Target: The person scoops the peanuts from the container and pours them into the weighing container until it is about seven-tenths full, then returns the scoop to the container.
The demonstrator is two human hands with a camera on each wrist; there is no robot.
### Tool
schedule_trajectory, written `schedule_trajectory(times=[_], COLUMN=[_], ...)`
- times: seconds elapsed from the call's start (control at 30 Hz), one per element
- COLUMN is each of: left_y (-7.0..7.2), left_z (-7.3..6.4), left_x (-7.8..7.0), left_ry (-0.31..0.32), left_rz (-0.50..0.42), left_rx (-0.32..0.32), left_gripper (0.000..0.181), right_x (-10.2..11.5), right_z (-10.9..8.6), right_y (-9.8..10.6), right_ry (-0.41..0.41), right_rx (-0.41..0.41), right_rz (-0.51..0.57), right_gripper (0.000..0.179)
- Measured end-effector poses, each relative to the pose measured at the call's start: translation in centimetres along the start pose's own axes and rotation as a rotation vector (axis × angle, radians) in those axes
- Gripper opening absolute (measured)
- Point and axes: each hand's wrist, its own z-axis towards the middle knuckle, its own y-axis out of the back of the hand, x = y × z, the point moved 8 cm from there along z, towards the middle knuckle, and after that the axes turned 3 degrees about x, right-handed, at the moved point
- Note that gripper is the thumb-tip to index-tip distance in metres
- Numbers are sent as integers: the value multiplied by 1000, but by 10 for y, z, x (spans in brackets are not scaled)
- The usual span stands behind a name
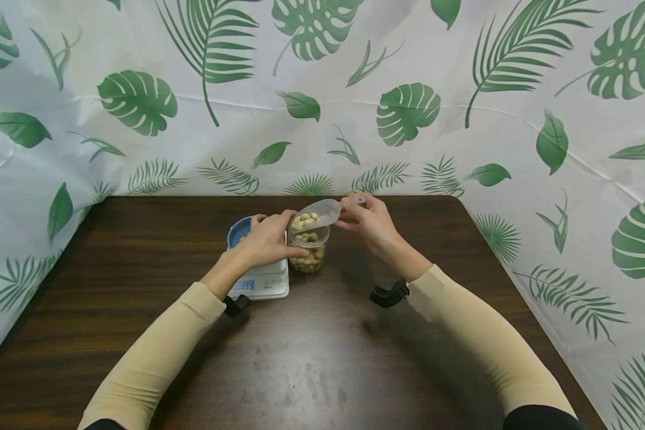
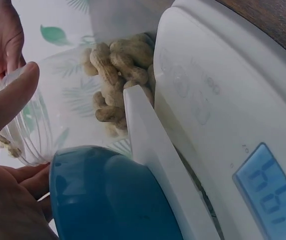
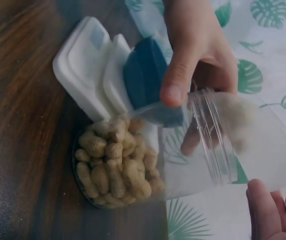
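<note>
My left hand grips a clear plastic jar near its rim, thumb on the near side and fingers behind. Unshelled peanuts fill the jar's lower part. In my right hand is the handle of a translucent scoop, held between thumb and fingers. The scoop slopes down to the left over the jar's mouth, with several peanuts in it. Left of the jar a white kitchen scale carries a blue bowl, partly behind my left hand; the bowl's inside is mostly hidden.
The scale's lit display appears to read 194. Everything stands on a dark brown wooden table, near its back edge. A white leaf-printed sheet hangs behind and beside the table.
</note>
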Motion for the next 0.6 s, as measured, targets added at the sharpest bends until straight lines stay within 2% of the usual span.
schedule_trajectory(times=[0.3,0.6], left_y=[0,14], left_z=[-11,-27], left_x=[4,27], left_ry=[2,20], left_rz=[25,20], left_rx=[42,26], left_gripper=[95,97], right_x=[0,8], right_z=[-1,6], right_y=[9,-2], right_ry=[-8,14], right_rx=[-32,-8], right_rz=[91,102], right_gripper=[14,15])
